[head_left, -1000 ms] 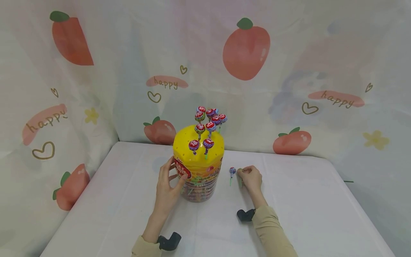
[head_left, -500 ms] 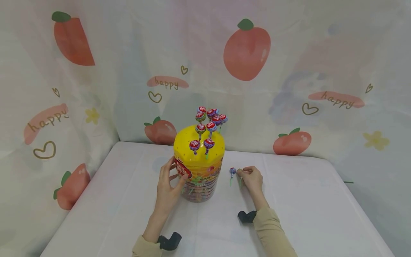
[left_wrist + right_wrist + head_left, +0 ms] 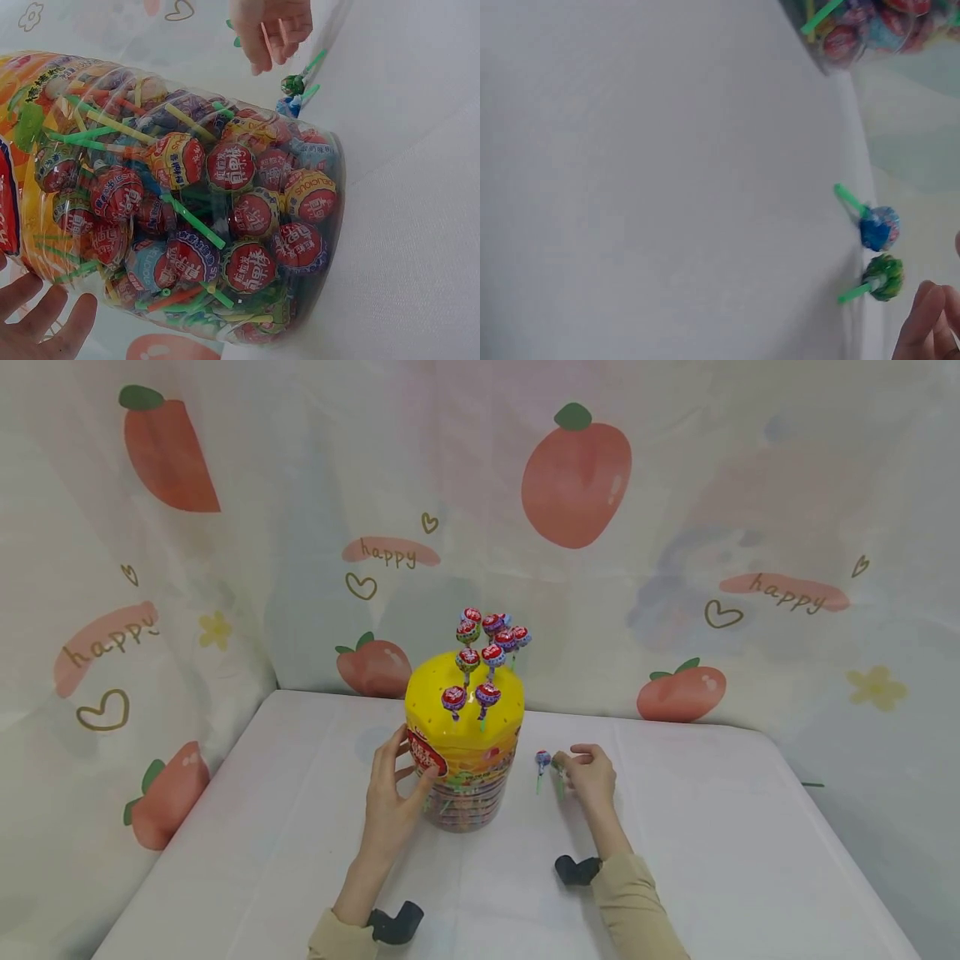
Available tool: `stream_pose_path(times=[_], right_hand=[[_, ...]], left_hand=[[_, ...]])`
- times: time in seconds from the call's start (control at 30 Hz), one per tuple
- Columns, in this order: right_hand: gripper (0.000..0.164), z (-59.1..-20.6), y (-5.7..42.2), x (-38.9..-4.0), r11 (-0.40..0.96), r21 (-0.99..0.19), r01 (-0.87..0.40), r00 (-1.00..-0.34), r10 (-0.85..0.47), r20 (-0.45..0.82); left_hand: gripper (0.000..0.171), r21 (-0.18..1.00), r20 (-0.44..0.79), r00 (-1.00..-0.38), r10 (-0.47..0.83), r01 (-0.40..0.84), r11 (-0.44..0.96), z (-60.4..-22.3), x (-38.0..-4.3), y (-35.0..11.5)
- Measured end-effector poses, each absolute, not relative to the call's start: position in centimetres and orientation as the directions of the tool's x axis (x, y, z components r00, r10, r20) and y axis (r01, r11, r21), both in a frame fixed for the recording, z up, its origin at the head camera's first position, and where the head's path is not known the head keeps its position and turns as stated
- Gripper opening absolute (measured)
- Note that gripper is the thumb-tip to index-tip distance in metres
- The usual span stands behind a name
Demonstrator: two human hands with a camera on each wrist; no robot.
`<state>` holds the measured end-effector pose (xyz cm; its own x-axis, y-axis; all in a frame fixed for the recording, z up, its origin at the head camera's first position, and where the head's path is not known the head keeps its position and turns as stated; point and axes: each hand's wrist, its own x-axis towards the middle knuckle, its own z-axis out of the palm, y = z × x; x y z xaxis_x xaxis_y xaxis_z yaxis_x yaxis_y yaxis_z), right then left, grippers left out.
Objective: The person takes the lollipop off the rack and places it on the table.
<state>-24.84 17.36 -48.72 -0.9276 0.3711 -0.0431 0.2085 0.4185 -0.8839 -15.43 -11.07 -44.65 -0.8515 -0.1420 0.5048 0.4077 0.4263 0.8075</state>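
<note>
A big clear jar of lollipops (image 3: 468,793) with a yellow lid (image 3: 427,693) stands upright on the table. Several wrapped lollipops (image 3: 487,695) stick up out of the lid. My left hand (image 3: 390,802) holds the jar's left side, thumb across the front label and fingers round the side. To the right of the jar, a blue lollipop (image 3: 880,227) and a green lollipop (image 3: 886,277) lie side by side on the cloth. Just by the green one is my right hand (image 3: 592,777), its loosely bent fingers (image 3: 926,315) apart from it in the right wrist view.
White cloth covers the table (image 3: 712,827), whose back edge meets a printed curtain (image 3: 480,543) with peaches. A black wrist mount sits at each wrist, the left one (image 3: 397,923) and the right one (image 3: 576,870). More lollipops (image 3: 247,210) fill the jar.
My right hand has drawn back slightly to the right, and more of the green lollipop shows beside its fingertips. The left hand and the jar look the same.
</note>
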Motion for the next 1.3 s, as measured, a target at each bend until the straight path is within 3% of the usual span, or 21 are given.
stream_pose_path(times=[0.87,1.3], right_hand=[[0.033,-39.9,14.1,-20.9,0.267,-0.961,-0.069,-0.959,0.249,0.138],[0.035,-36.4,11.8,-18.3,0.209,-0.950,-0.231,-0.944,0.187,0.271]], left_hand=[[0.072,0.817,0.489,-0.860,-0.148,0.392,0.423,-44.6,-15.4,-11.0],[0.072,0.814,0.496,-0.855,-0.148,0.399,0.423,-44.6,-15.4,-11.0]])
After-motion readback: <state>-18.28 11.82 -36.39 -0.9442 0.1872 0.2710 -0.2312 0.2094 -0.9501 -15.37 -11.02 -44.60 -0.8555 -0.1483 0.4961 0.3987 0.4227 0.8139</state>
